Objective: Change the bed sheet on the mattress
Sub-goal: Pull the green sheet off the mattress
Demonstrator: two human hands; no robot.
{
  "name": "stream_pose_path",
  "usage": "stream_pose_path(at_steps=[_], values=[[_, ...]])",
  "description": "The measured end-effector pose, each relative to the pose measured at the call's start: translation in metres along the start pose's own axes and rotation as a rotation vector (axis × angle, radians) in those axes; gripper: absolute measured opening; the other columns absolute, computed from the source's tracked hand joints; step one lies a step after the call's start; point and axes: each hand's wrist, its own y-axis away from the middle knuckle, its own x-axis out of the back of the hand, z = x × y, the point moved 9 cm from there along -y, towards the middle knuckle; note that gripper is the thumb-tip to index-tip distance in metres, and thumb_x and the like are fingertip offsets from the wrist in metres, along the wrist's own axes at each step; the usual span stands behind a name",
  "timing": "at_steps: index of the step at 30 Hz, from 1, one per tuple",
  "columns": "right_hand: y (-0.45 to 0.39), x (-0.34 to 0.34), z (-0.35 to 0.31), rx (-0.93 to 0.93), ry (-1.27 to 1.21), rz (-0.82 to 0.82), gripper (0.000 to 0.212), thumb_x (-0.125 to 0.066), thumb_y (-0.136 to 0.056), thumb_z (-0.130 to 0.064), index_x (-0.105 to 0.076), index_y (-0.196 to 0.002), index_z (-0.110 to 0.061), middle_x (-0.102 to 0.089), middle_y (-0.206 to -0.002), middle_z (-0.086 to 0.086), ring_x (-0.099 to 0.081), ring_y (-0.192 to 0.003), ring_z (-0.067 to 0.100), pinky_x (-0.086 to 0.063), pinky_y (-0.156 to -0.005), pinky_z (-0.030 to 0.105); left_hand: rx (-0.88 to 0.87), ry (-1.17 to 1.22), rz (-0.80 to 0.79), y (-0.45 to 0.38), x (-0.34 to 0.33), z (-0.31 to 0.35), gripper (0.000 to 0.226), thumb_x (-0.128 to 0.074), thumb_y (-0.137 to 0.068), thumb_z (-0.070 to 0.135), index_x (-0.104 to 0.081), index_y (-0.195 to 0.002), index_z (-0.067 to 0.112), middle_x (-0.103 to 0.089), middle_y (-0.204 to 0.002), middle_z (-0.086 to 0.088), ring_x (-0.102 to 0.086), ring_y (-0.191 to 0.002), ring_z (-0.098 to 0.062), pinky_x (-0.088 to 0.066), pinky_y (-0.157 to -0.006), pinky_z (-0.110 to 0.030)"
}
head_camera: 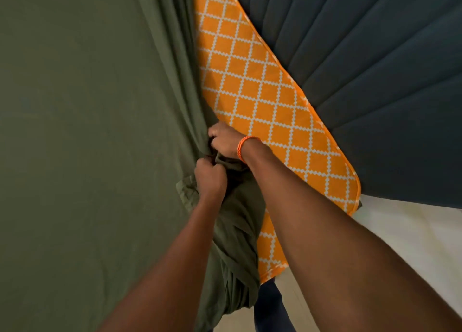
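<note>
An olive-green bed sheet lies stretched over the left of the view. Its edge is bunched and hangs in folds down the middle. Beside it shows the mattress, orange with a white lattice pattern and a rounded corner at the lower right. My left hand grips the bunched sheet edge in a fist. Just above it, my right hand, with an orange cord bracelet on the wrist, also grips the gathered sheet at the mattress edge. The fingertips of both hands are buried in the cloth.
A dark blue padded headboard with ribbed channels runs along the mattress at the upper right. A pale floor shows at the lower right. A dark blue trouser leg is below the hanging sheet.
</note>
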Motion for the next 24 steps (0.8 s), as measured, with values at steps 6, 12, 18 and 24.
stream_pose_path(at_steps=[6, 12, 18, 24], values=[[0.010, 0.051, 0.000, -0.138, 0.015, 0.284, 0.025, -0.051, -0.091, -0.004, -0.066, -0.086, -0.022, -0.063, -0.107, 0.015, -0.060, -0.096, 0.035, -0.048, -0.080, 0.028, -0.179, -0.074, -0.126, 0.006, -0.003, 0.006, 0.025, -0.063, -0.079, 0.017, -0.068, -0.101, 0.028, -0.073, -0.096, 0.006, -0.068, -0.093, -0.021, -0.056, -0.080, -0.039], [0.093, 0.025, 0.042, -0.201, -0.193, 0.724, 0.062, -0.046, -0.106, -0.038, -0.026, -0.162, -0.021, -0.051, -0.153, 0.010, -0.047, -0.135, 0.035, -0.041, -0.109, 0.047, -0.362, -0.207, -0.009, 0.027, 0.028, 0.019, 0.053, -0.072, -0.084, 0.015, -0.061, -0.136, 0.020, -0.064, -0.134, 0.001, -0.058, -0.125, -0.020, -0.048, -0.108, -0.040], [0.195, -0.017, 0.019, -0.184, -0.156, 1.011, 0.037, -0.053, -0.102, -0.022, -0.053, -0.139, -0.016, -0.060, -0.131, 0.005, -0.053, -0.118, 0.026, -0.044, -0.096, 0.040, -0.360, -0.118, 0.024, 0.062, 0.091, 0.011, 0.039, -0.063, -0.087, 0.017, -0.067, -0.125, 0.022, -0.065, -0.122, 0.005, -0.061, -0.116, -0.018, -0.051, -0.105, -0.044], [0.235, -0.050, -0.044, -0.128, -0.409, 0.842, 0.025, -0.053, -0.099, -0.014, -0.061, -0.121, -0.024, -0.066, -0.108, -0.004, -0.062, -0.098, 0.013, -0.054, -0.088, 0.042, -0.364, -0.111, 0.007, 0.118, 0.161, 0.025, 0.032, -0.060, -0.090, 0.004, -0.071, -0.108, 0.028, -0.064, -0.116, 0.006, -0.060, -0.106, -0.012, -0.051, -0.099, -0.034]])
